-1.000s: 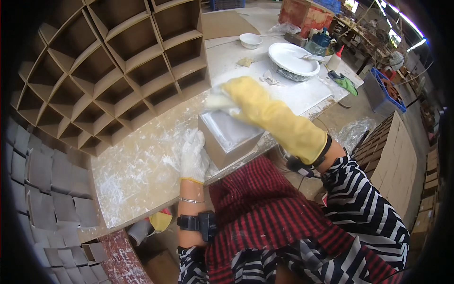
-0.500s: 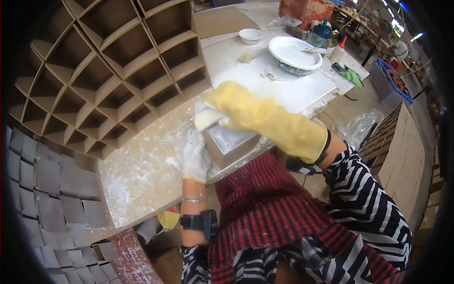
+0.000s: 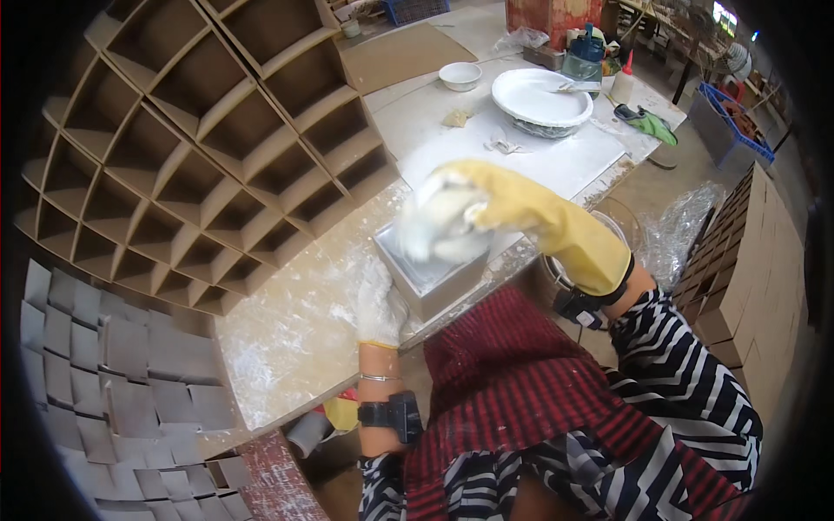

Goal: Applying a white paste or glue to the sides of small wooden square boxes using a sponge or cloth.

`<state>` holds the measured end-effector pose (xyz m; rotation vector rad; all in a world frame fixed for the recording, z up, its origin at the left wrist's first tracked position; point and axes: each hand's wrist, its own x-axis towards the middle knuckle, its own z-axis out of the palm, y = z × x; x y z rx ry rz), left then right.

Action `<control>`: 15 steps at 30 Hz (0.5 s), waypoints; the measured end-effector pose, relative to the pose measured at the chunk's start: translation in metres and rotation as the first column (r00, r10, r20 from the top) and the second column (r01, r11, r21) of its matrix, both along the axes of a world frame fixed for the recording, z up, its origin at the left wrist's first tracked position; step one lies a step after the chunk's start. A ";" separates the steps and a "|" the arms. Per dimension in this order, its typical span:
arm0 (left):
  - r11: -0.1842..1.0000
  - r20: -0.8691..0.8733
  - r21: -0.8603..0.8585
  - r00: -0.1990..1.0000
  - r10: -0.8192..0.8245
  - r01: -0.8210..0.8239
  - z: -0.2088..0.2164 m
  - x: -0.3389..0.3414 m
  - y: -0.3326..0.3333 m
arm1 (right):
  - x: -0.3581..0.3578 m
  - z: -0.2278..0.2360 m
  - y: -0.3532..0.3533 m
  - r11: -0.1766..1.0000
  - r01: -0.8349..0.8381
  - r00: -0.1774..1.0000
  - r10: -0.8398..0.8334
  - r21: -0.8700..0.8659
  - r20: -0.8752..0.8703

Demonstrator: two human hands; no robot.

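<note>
A brown cardboard-like box with a whitish, wet-looking inside stands at the table's near edge. My left hand, in a white knit glove, grips its left side; the fingertips are partly hidden. Over the box's top is my right hand, in a long yellow rubber glove, closed around a whitish, sponge-like pad. Motion smears the pad and the fingers, so whether the pad touches the box cannot be seen exactly.
A large brown grid of compartments stands at the left of the table. Farther back are a basin of white paste with a brush across it, a small white bowl, a red-capped bottle and a green glove. Grey boxes are stacked lower left.
My right hand has moved the pad from the box's far left corner rightward across its top. The view has shifted, and my left hand stays at the box's side.
</note>
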<state>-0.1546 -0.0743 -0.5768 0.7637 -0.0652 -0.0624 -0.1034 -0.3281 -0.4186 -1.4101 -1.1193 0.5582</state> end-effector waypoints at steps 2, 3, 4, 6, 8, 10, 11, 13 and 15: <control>0.999 -0.031 -0.022 0.998 0.049 -0.049 0.001 -0.003 0.000 | -0.018 -0.002 -0.009 0.832 0.421 0.898 -0.326 0.361 -0.296; 0.997 -0.020 -0.023 0.997 0.069 -0.069 0.003 -0.006 0.001 | -0.012 -0.015 -0.013 0.749 0.479 0.876 -0.380 0.457 -0.296; 0.998 -0.014 -0.007 0.998 0.069 -0.069 0.009 -0.008 -0.002 | -0.014 -0.017 -0.016 0.741 0.477 0.878 -0.376 0.472 -0.297; 0.976 0.099 0.013 0.972 0.214 -0.217 0.030 -0.012 -0.014 | -0.023 -0.024 -0.025 0.662 0.572 0.816 -0.401 0.484 -0.415; 0.957 0.155 0.115 0.956 0.247 -0.266 0.055 -0.017 -0.012 | -0.034 -0.032 -0.032 0.586 0.659 0.743 -0.409 0.472 -0.530; 0.926 0.210 0.205 0.938 0.276 -0.318 0.090 -0.021 -0.011 | -0.040 -0.039 -0.039 0.546 0.701 0.701 -0.408 0.459 -0.585; 0.810 0.323 0.423 0.902 0.285 -0.407 0.112 -0.020 -0.013 | -0.041 -0.043 -0.042 0.550 0.707 0.694 -0.418 0.444 -0.587; 0.639 0.435 0.594 0.863 0.257 -0.489 0.148 -0.018 -0.019 | -0.043 -0.045 -0.048 0.551 0.716 0.685 -0.434 0.429 -0.585; 0.053 0.579 0.812 0.793 -0.190 -0.581 0.168 -0.015 -0.024 | -0.040 -0.049 -0.048 0.524 0.741 0.661 -0.453 0.421 -0.599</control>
